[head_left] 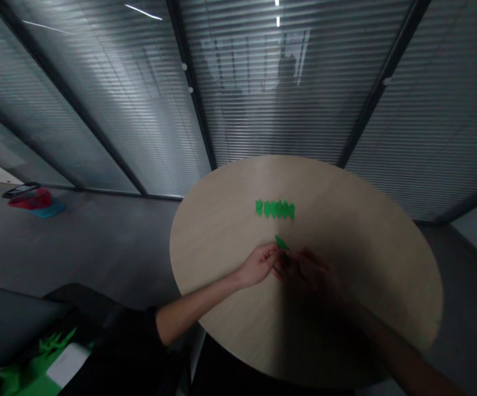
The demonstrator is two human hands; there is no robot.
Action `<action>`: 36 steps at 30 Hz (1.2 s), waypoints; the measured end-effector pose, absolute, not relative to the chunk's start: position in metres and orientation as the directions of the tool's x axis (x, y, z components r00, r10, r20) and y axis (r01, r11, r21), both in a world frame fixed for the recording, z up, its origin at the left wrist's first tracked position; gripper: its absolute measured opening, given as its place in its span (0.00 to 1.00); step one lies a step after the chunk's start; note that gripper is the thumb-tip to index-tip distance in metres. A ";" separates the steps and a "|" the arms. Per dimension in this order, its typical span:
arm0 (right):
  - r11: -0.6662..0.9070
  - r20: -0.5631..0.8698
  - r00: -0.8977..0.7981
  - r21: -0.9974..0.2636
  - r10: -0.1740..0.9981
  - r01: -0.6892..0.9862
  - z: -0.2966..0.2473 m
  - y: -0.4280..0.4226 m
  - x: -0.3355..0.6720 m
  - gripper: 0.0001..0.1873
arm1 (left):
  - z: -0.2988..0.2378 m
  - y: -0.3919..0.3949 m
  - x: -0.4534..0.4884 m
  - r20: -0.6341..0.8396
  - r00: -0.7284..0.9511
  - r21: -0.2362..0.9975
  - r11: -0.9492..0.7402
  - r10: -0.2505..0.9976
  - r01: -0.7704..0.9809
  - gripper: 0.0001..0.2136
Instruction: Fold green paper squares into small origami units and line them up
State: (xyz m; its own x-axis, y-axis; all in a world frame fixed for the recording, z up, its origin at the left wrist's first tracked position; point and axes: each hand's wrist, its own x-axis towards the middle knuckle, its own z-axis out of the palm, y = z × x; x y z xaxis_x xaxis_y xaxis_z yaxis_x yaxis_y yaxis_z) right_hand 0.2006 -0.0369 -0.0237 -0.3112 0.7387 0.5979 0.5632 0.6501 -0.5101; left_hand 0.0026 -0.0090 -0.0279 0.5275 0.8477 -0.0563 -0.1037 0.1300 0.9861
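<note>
Both hands meet over the middle of a round wooden table (217,220). Between them shows a small pointed piece of green paper (281,242), which looks folded. My left hand (261,264) pinches its near edge with closed fingers. Beside it, my right hand (304,269) also has its fingers closed at the same paper, though shadow hides much of that hand. Just beyond the hands lies a short row of several small green folded paper pieces (278,209), set side by side. Their exact shape is too small to tell.
At the lower left, green paper (36,374) and a white flat object (68,364) lie on a dark seat. Red and blue items (36,201) sit on the floor at the far left. Glass panels with blinds (279,121) stand behind the table.
</note>
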 end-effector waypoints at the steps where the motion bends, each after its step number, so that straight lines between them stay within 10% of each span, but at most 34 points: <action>1: 0.635 0.592 -0.287 -0.539 0.753 0.554 -0.024 -0.034 0.201 0.12 | -0.027 -0.008 0.002 -0.043 0.525 0.989 0.109 0.850 -0.097 0.22; 8: 0.245 0.229 -0.108 -0.955 0.967 0.165 -0.011 -0.032 0.195 0.22 | -0.025 -0.008 -0.001 0.028 0.593 0.998 0.013 0.805 -0.064 0.24; 36: 0.077 0.079 -0.166 -0.997 0.983 -0.021 -0.020 -0.028 0.195 0.18 | -0.017 -0.010 -0.003 0.178 0.382 0.974 -0.218 0.907 0.063 0.14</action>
